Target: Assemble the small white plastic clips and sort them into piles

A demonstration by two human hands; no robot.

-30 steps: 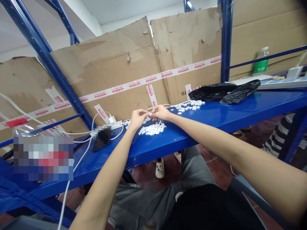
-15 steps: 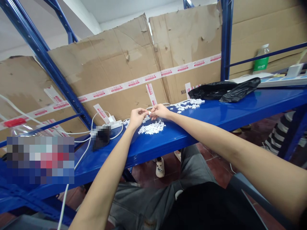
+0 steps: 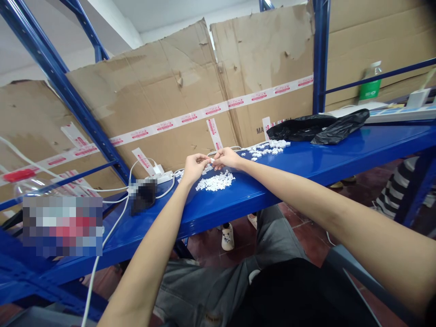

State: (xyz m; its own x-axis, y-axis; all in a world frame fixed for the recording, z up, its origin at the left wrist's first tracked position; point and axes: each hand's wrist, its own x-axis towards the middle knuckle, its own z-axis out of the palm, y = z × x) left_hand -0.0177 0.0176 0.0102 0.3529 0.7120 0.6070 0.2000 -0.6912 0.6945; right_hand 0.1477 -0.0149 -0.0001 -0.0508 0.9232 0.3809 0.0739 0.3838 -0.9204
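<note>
Above the blue shelf, my left hand (image 3: 196, 166) and my right hand (image 3: 225, 159) meet, fingertips pinched around a small white plastic piece (image 3: 211, 160). Both hands are closed on it, and the fingers hide most of its shape. Just in front of them lies a pile of small white plastic pieces (image 3: 216, 181). Behind the hands, partly covered by them, are more loose white pieces (image 3: 206, 170). A further group of white pieces (image 3: 272, 148) is spread to the right, beside a black plastic bag (image 3: 320, 128).
The blue shelf (image 3: 299, 163) has cardboard sheets (image 3: 163, 86) along its back. A white power strip (image 3: 165, 177) with cables and a dark blurred object (image 3: 143, 197) are at left. A green-labelled bottle (image 3: 371, 84) stands far right. Blue posts (image 3: 320, 59) rise at the back.
Both hands keep nearly the same place and pinch. The view has shifted very slightly; the piles look unchanged.
</note>
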